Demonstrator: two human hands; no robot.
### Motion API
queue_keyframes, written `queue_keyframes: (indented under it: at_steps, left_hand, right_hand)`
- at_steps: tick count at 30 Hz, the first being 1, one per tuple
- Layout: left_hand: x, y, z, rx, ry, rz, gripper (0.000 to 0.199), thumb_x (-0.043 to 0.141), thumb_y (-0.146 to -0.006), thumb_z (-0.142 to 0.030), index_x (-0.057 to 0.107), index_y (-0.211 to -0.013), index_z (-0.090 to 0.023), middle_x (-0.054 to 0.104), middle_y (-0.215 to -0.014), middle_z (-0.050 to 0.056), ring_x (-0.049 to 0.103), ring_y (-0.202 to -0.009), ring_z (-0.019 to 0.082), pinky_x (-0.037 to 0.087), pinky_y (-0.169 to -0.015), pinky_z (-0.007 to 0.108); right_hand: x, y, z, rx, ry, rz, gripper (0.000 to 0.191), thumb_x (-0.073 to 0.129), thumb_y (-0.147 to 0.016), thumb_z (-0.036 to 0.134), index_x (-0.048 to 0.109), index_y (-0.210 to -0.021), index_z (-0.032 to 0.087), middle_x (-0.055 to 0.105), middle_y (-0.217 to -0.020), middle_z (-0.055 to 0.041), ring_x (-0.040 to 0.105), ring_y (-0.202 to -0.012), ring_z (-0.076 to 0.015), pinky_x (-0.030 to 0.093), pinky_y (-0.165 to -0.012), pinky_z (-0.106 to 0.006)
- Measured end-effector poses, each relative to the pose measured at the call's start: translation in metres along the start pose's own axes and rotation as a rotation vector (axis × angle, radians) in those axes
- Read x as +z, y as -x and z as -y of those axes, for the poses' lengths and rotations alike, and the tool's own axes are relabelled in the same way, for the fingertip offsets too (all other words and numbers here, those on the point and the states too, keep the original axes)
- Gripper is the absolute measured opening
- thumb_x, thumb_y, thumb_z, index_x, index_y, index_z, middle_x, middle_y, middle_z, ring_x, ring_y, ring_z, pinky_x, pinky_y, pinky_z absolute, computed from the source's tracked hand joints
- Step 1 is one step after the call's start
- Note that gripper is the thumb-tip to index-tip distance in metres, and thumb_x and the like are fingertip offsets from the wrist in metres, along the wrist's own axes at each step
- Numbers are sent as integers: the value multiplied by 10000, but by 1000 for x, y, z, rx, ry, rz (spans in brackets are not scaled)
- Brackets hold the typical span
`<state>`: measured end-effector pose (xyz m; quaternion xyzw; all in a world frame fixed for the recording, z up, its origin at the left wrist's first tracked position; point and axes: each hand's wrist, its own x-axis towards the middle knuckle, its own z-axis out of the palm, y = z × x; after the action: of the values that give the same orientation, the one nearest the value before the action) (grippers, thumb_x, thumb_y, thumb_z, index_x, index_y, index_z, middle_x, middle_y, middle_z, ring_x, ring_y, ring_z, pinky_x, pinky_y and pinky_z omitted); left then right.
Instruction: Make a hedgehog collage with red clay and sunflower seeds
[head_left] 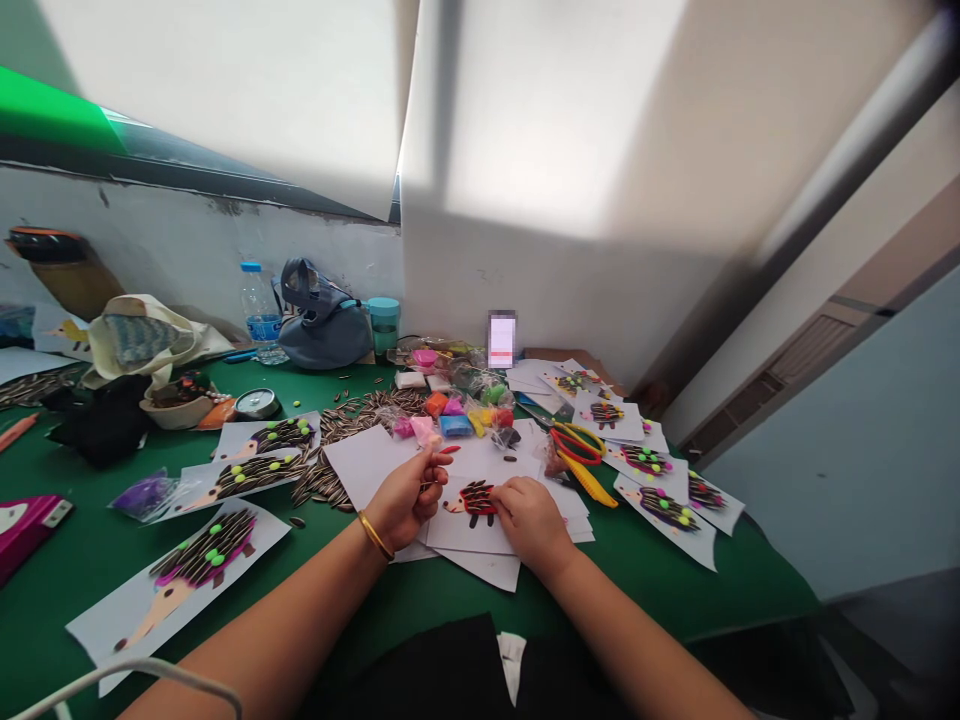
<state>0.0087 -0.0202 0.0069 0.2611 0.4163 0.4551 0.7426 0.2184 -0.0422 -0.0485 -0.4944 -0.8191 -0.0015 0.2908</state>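
Observation:
A white card point(469, 535) with a small hedgehog picture point(477, 497) lies in front of me; the hedgehog has a red body covered with striped sunflower seeds and dark feet. The fingertips of my right hand point(534, 522) are pinched together at the hedgehog's right edge, and they hide whatever is between them. My left hand point(409, 497), with a gold bangle point(375, 535) at the wrist, hovers left of the hedgehog with curled fingers. A small red piece point(450, 450) shows right by its fingertips; I cannot tell whether it is held.
Bags of coloured clay point(454, 425) and a heap of sunflower seeds point(352, 420) lie beyond my hands. Yellow-handled scissors point(577, 445) and a yellow cutter point(592, 482) are to the right. Hedgehog cards point(671, 520) lie on both sides. A phone point(502, 340) stands against the wall.

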Motion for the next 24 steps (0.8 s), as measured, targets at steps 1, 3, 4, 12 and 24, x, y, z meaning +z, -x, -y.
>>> queue_keyframes:
  at_steps: [1, 3, 4, 12, 24]
  left_hand:
    - [0, 0, 0, -3, 1, -1, 316, 586, -852, -436, 618, -922, -130, 510, -631, -44, 237, -360, -6, 152, -354, 129]
    - [-1, -1, 1, -9, 0, -4, 317, 593, -847, -438, 617, -924, -131, 511, -632, -45, 238, -361, -6, 150, -355, 132]
    - [-1, -1, 1, -11, 0, -4, 321, 595, -845, -442, 617, -925, -132, 512, -633, -45, 240, -361, -5, 150, -355, 133]
    - [0, -1, 0, -19, 21, -12, 326, 615, -836, -442, 621, -918, -127, 504, -626, -48, 265, -362, -1, 178, -347, 132]
    - [0, 4, -6, -156, 333, 53, 346, 457, -948, -420, 602, -1035, -119, 655, -949, 125, 689, -856, 183, 589, -708, 272]
  right_hand:
    - [0, 0, 0, -1, 7, 3, 154, 569, -859, 103, 691, -878, 195, 628, -795, -50, 560, -811, -195, 403, -742, -301]
    - [0, 0, 0, 2, 16, 5, 150, 573, -856, 101, 689, -875, 193, 627, -796, -48, 557, -811, -194, 401, -743, -300]
    - [0, -1, 0, 2, 17, 4, 153, 573, -853, 96, 688, -873, 195, 626, -794, -46, 557, -812, -192, 400, -744, -298]
    - [-3, 2, 3, -12, -2, -15, 183, 530, -870, 95, 674, -917, 198, 630, -821, -50, 559, -838, -194, 401, -753, -303]
    - [-15, 1, 10, 34, -65, -119, 189, 450, -928, 165, 635, -953, 190, 615, -886, -71, 531, -874, -218, 393, -800, -349]
